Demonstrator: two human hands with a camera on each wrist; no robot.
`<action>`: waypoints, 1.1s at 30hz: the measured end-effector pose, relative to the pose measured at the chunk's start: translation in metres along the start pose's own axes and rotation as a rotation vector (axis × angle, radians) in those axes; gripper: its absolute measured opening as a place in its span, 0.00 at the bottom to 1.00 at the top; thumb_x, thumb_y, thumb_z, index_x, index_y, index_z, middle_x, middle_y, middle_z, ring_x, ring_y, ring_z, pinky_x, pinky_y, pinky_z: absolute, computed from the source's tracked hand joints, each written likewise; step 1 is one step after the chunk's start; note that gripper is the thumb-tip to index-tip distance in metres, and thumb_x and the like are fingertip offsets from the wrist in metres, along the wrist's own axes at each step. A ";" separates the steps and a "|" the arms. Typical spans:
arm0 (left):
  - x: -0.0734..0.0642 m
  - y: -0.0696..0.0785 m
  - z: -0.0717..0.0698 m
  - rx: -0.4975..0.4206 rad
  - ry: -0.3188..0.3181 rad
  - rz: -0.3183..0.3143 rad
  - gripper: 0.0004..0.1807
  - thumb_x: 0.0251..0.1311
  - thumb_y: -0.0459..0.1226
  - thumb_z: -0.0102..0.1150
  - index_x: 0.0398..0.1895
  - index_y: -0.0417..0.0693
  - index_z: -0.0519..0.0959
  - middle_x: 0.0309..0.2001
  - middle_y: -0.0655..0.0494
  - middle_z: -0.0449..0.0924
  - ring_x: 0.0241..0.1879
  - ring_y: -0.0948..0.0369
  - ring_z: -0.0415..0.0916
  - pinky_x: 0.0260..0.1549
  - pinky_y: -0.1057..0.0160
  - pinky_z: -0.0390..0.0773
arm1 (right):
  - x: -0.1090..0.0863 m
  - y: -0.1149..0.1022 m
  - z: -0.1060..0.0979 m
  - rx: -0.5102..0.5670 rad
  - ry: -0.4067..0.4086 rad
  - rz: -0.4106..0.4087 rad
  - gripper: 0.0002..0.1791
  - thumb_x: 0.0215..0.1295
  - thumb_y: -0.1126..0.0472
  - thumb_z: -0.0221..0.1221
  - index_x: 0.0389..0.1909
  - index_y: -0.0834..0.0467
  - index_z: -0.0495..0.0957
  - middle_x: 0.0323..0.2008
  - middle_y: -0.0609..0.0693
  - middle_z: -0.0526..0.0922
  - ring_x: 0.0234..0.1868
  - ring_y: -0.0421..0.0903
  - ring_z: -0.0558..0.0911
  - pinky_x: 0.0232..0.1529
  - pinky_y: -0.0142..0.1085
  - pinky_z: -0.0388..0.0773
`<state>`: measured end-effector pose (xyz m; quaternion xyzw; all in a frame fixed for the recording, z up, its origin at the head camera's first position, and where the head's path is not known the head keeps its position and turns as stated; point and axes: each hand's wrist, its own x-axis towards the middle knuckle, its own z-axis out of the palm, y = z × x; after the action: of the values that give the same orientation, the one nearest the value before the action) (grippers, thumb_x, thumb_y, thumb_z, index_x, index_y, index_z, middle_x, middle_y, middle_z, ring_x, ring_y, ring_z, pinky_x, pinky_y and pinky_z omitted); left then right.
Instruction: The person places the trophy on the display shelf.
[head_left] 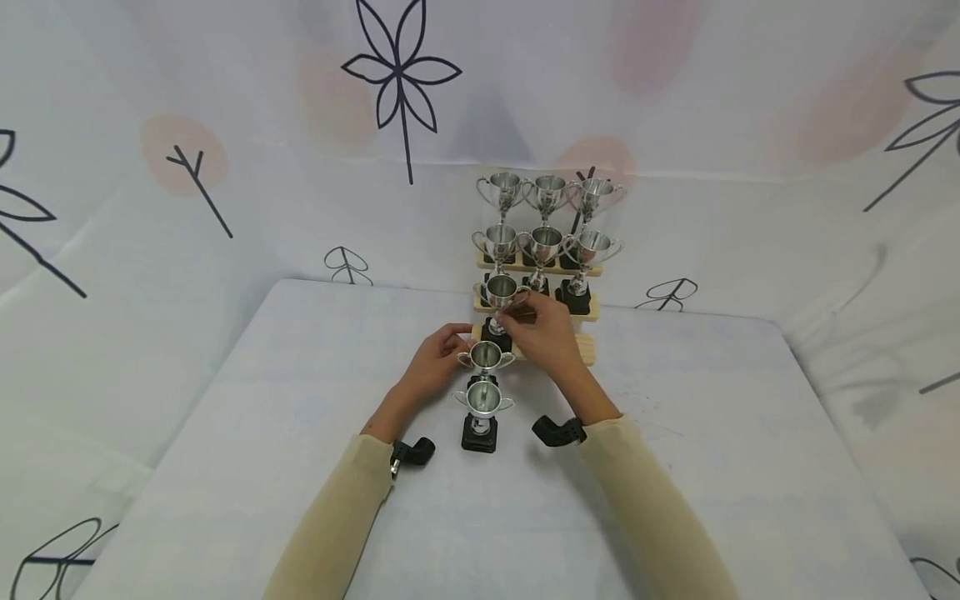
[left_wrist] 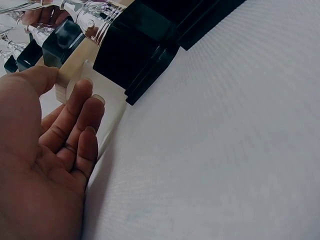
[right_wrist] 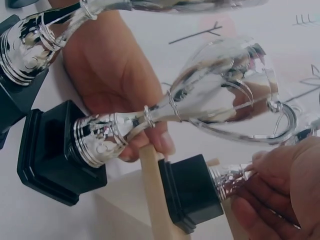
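Observation:
My right hand point(head_left: 546, 332) pinches the stem of a small silver trophy cup point(head_left: 501, 291) with a black base point(right_wrist: 194, 192). The base rests on the lowest step of a tiered wooden stand point(head_left: 586, 350), near its left end. At that end my left hand point(head_left: 433, 364) grips the stand's edge between thumb and fingers, as the left wrist view shows. Two more trophies stand on the table in front of the stand: a nearer trophy point(head_left: 482, 399), and a farther trophy point(head_left: 487, 356) close by the left fingers.
Trophies fill the two upper steps, including a top-row trophy point(head_left: 551, 192) and a middle-row trophy point(head_left: 589, 248) at the right. A white cloth covers the table point(head_left: 315, 350). Behind it hangs a patterned backdrop point(head_left: 270, 100).

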<state>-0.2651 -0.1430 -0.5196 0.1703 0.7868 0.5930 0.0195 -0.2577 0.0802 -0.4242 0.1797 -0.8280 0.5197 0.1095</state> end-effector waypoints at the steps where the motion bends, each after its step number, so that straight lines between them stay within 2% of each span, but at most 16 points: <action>1: 0.000 0.000 0.000 0.000 0.000 0.001 0.21 0.79 0.34 0.55 0.71 0.42 0.74 0.37 0.52 0.86 0.37 0.61 0.81 0.47 0.64 0.75 | 0.000 -0.001 0.001 -0.003 0.005 0.000 0.06 0.67 0.67 0.70 0.43 0.64 0.86 0.42 0.58 0.90 0.45 0.53 0.89 0.50 0.46 0.85; 14: 0.000 0.001 0.000 0.023 0.003 0.005 0.21 0.78 0.35 0.56 0.71 0.42 0.74 0.36 0.51 0.87 0.37 0.62 0.81 0.49 0.62 0.74 | 0.000 0.000 0.006 0.006 0.028 -0.014 0.07 0.67 0.67 0.71 0.43 0.64 0.86 0.41 0.57 0.90 0.44 0.52 0.89 0.50 0.45 0.85; 25: 0.000 0.000 0.000 0.020 -0.002 0.001 0.21 0.79 0.33 0.56 0.70 0.42 0.74 0.37 0.51 0.87 0.38 0.60 0.82 0.53 0.59 0.74 | -0.004 0.007 0.007 0.014 0.025 -0.029 0.08 0.68 0.68 0.70 0.45 0.65 0.85 0.45 0.58 0.88 0.48 0.54 0.88 0.53 0.45 0.85; 33: 0.000 0.001 0.000 0.022 0.006 -0.005 0.21 0.79 0.34 0.56 0.71 0.42 0.74 0.37 0.51 0.87 0.39 0.60 0.83 0.53 0.60 0.74 | -0.013 0.016 0.002 0.066 0.061 -0.030 0.12 0.69 0.69 0.68 0.51 0.66 0.82 0.49 0.59 0.86 0.51 0.55 0.86 0.56 0.47 0.83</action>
<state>-0.2647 -0.1427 -0.5193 0.1670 0.7937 0.5847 0.0168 -0.2525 0.0866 -0.4429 0.1797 -0.8038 0.5503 0.1367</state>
